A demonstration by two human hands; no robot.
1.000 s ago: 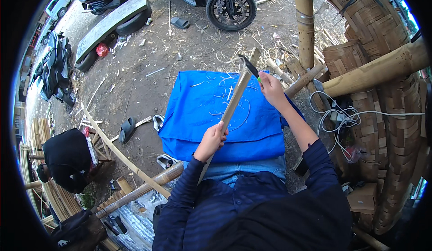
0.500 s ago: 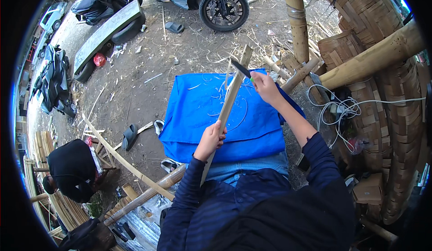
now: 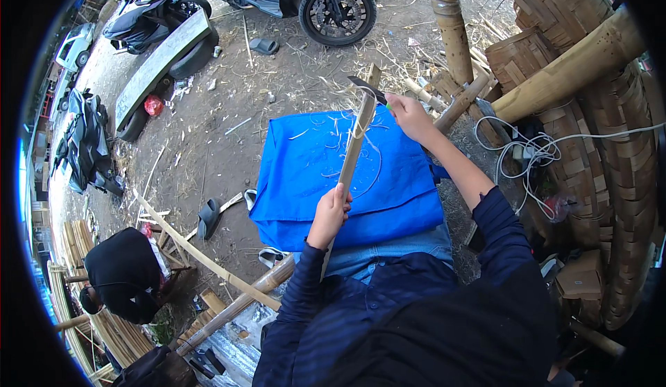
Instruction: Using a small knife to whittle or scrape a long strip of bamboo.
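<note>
In the head view, a bamboo strip (image 3: pixel 352 156) slants through the middle of the frame, its upper end near the top centre and its lower part beside the left sleeve. The left hand (image 3: pixel 329 215) has its grip closed around the strip below the centre of the frame. The right hand (image 3: pixel 411 118), right of centre near the top, has its grip closed on the handle of a dark-bladed knife (image 3: pixel 360 83); a bit of green shows by the fingers. The blade crosses the strip near its upper end, pointing toward the upper left; how deep the edge sits cannot be told. A pale curl stands beside the blade.

Below the strip, a blue cloth (image 3: pixel 295 196) covers the person's lap, with thin shavings (image 3: pixel 338 173) scattered on it and jeans (image 3: pixel 395 249) showing at its lower edge.

At the lower left, a co-worker in black (image 3: pixel 125 272) bends near stacked bamboo strips (image 3: pixel 119 333). At the right, a tangled white cable (image 3: pixel 533 152) hangs by woven bamboo panels (image 3: pixel 590 168). A motorcycle (image 3: pixel 338 16) stands at the top.
</note>
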